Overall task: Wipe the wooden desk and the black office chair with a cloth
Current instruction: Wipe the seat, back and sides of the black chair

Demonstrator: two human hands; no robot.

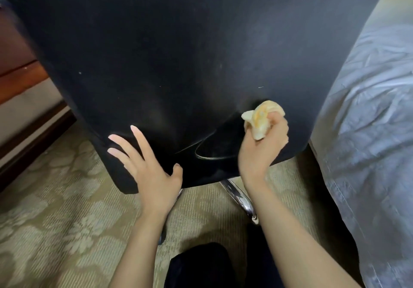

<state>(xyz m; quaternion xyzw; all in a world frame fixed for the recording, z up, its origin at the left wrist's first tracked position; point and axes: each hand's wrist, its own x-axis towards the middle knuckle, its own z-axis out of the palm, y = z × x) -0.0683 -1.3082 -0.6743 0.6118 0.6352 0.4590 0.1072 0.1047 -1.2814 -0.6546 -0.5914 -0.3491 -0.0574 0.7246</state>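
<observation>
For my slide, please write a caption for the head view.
Right hand presses a cloth on the black chair; left hand steadies it.

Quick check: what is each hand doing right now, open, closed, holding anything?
Left hand: open, fingers spread flat against the black chair back, holding nothing.
Right hand: closed in a fist grip on the bunched cloth, pressed to the chair.

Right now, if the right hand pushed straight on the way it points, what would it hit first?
The chair. The right hand holds the cloth bunched, pointing at the black back panel low on its right side; the cloth would likely meet it first, though the remaining gap is unclear.
</observation>
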